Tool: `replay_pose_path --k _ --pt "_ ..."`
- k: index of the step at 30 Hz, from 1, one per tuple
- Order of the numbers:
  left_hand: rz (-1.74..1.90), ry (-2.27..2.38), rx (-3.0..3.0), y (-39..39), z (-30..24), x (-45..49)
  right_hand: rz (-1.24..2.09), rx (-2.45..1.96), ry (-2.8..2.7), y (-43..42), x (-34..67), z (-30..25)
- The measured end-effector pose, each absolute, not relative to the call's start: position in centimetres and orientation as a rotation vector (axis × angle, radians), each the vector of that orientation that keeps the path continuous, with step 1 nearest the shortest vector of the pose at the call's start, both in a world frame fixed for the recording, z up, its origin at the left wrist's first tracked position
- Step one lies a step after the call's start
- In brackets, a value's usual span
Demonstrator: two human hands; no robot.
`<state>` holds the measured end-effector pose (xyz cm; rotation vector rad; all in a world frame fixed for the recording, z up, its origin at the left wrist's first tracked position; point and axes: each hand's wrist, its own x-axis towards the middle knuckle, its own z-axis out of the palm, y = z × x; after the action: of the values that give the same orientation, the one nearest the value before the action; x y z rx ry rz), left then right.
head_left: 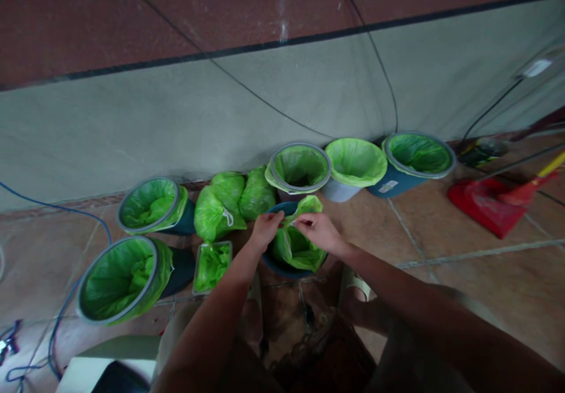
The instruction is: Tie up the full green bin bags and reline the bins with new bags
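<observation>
Between my feet stands a blue trash can [277, 268] with a green trash bag [304, 257] gathered partly inside it. My left hand [266, 228] pinches the bag's upper edge on the left side, near a pale drawstring. Close beside it, my right hand [321, 231] grips the same edge with bent fingers. A flap of the bag rises behind my right hand. The fingertips are small and somewhat blurred. Just behind is a lined bin with a grey rim [329, 172].
A white bin [339, 192] and a blue bin [384, 186], both lined green, stand along the wall. Two lined bins [148, 205] [121, 281] lean left. Tied green bags [216, 205] and a small basket [230, 252] sit between. A red dustpan [485, 205] lies right; a blue cable [66, 207] crosses left.
</observation>
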<state>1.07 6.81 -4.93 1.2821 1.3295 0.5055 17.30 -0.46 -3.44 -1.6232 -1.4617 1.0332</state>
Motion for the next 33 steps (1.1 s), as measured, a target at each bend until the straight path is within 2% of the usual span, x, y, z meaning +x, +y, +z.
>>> replay_pose_path --k 3,7,10,14,20,22,28,33 --pt "0.659 1.24 1.26 7.3 -3.3 0.9 1.37 -1.282 -1.112 0.0 18.3 -1.3" --pt "0.644 0.844 1.37 6.6 -1.1 1.2 1.511 -1.1 -0.848 0.5 19.6 1.6" --pt "0.569 0.749 1.535 5.8 -1.0 1.7 1.514 -1.062 -0.794 0.6 19.9 2.3" --pt "0.548 0.854 1.699 5.5 -2.5 2.0 1.519 -1.038 -0.796 0.7 19.9 1.9" --pt "0.941 0.975 1.235 6.6 -2.8 1.6 1.179 -1.229 -0.96 1.3 21.1 1.4" --pt "0.992 0.953 1.205 6.9 -2.1 1.6 1.155 -1.241 -1.069 1.3 21.3 1.8" --pt "0.751 0.901 1.591 6.0 -1.1 2.9 1.276 -1.101 -1.405 0.7 19.8 3.6" --pt "0.345 0.711 1.874 4.7 -1.4 3.6 1.258 -1.119 -1.331 1.6 19.1 3.4"
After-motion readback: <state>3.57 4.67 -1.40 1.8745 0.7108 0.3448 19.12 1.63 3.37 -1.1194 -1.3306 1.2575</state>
